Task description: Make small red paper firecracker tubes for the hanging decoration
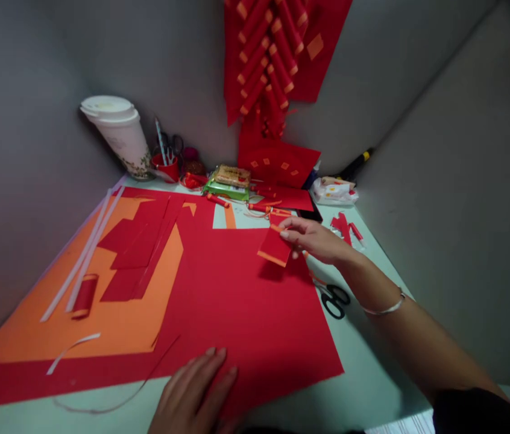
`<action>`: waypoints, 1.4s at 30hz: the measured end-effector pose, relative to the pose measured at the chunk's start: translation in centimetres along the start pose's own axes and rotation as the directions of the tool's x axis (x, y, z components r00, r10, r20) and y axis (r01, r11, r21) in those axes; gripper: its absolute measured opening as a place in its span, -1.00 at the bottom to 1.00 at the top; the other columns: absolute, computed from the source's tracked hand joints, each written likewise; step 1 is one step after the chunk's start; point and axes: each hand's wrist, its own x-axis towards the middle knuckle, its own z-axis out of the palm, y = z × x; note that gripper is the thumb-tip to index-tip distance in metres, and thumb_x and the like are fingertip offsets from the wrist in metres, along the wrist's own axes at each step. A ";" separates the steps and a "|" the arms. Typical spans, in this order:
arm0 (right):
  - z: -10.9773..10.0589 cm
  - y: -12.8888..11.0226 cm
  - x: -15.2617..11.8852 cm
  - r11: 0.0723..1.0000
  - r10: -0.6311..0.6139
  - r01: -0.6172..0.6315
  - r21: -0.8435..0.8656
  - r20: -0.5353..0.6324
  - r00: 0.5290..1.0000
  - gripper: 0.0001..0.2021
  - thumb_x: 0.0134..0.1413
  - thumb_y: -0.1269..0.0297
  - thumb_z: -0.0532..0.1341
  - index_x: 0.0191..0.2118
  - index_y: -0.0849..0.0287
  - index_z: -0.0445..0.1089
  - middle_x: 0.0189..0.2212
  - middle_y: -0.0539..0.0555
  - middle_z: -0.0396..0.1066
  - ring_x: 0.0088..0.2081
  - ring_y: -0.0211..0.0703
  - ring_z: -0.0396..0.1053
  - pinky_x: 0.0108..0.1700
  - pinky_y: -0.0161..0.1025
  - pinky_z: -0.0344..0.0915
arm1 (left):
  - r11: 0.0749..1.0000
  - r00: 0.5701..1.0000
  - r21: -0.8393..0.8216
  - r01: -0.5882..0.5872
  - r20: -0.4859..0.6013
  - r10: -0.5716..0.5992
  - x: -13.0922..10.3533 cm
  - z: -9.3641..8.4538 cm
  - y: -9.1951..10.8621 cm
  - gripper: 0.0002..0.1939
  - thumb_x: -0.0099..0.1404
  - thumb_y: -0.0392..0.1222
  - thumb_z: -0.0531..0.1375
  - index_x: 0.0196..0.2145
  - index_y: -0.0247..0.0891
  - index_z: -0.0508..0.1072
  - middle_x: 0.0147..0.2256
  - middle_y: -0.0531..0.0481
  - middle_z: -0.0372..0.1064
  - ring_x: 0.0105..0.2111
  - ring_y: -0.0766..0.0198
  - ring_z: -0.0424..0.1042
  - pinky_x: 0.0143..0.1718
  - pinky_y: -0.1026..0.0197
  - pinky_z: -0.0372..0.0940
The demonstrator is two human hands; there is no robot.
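Note:
Between the thumb and fingers of my right hand is a small red paper piece with orange strips along two edges, lifted above the large red sheet. My left hand lies with its fingers stretched out at the near edge of that sheet and holds nothing. Black-handled scissors rest on the table just below my right wrist. On the left, an orange sheet carries cut red paper pieces, white strips and a rolled red tube with orange ends.
A lidded paper cup and a red pen holder stand at the back left. Snack packs and a tissue pack lie at the back. Strings of red paper firecrackers hang on the wall. A thin string curls at the front.

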 end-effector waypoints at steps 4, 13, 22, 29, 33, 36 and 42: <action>5.2 -1.2 -3.1 0.995 -0.012 -0.020 0.096 0.323 0.946 -0.76 0.20 0.22 0.20 -0.02 0.07 0.35 -0.40 -0.08 0.28 -0.42 -0.31 0.25 -0.33 -0.33 0.24 | 0.952 0.952 0.023 0.306 0.023 -0.306 -1.3 -1.1 0.7 -0.51 0.32 0.13 0.17 0.07 -0.22 0.41 -0.10 -0.22 0.51 -0.17 0.03 0.52 -0.20 0.05 0.43; 12.5 -0.8 -5.1 0.980 0.123 -0.168 0.104 0.343 0.931 -0.83 0.01 0.34 0.32 -0.25 0.10 0.35 -0.46 -0.08 0.25 -0.43 -0.28 0.22 -0.39 -0.31 0.19 | 0.734 0.720 0.051 0.677 0.161 -0.675 -1.4 -3.0 1.6 -0.35 0.31 0.27 0.08 0.15 -0.27 0.28 -0.34 -0.10 0.49 -0.38 0.04 0.54 -0.40 0.08 0.43; 14.1 0.4 -7.2 0.954 0.202 -0.239 0.179 0.204 0.958 -0.75 0.04 0.36 0.27 -0.11 0.11 0.38 -0.41 -0.05 0.30 -0.47 -0.31 0.20 -0.42 -0.32 0.18 | 0.786 0.781 -0.074 0.614 0.197 -0.592 -1.2 -2.7 2.1 -0.56 0.38 0.08 0.11 0.08 -0.22 0.33 -0.31 -0.02 0.52 -0.39 0.22 0.55 -0.36 0.24 0.45; 13.4 1.5 -8.2 0.962 0.236 -0.251 0.109 0.131 0.963 -0.76 0.03 0.33 0.29 -0.13 0.10 0.41 -0.42 -0.05 0.27 -0.44 -0.28 0.22 -0.36 -0.29 0.23 | 0.943 0.941 -0.021 0.333 0.079 -0.330 -1.9 -2.7 1.3 -0.58 0.30 -0.11 0.25 0.07 -0.30 0.39 -0.02 -0.25 0.52 -0.01 -0.05 0.49 0.01 -0.08 0.32; 12.3 2.1 -8.7 0.954 0.242 -0.257 0.153 0.114 0.964 -0.75 0.03 0.29 0.29 -0.12 0.11 0.39 -0.40 -0.03 0.27 -0.40 -0.25 0.25 -0.33 -0.27 0.25 | 0.977 0.971 -0.003 0.211 0.117 -0.210 -2.2 -2.5 1.5 -0.63 0.32 -0.16 0.23 0.07 -0.21 0.42 -0.02 -0.11 0.56 0.04 0.03 0.48 0.07 -0.01 0.27; 11.6 2.5 -9.0 0.948 0.262 -0.275 0.162 0.096 0.960 -0.75 0.04 0.27 0.28 -0.12 0.10 0.39 -0.40 -0.02 0.27 -0.39 -0.23 0.26 -0.33 -0.26 0.26 | 0.980 0.973 0.009 0.201 0.115 -0.200 -2.0 -2.0 1.9 -0.65 0.31 -0.21 0.23 0.06 -0.19 0.44 -0.01 -0.08 0.56 0.03 0.06 0.49 0.07 0.03 0.27; 11.8 2.0 -9.3 0.947 0.260 -0.270 0.172 0.076 0.963 -0.75 0.03 0.27 0.28 -0.13 0.11 0.39 -0.41 -0.02 0.27 -0.41 -0.24 0.25 -0.35 -0.26 0.24 | 0.973 0.975 -0.066 0.219 0.057 -0.215 -0.9 -1.8 2.1 -0.71 0.31 -0.33 0.22 -0.01 -0.30 0.47 -0.08 -0.16 0.57 -0.03 0.00 0.49 -0.01 -0.02 0.29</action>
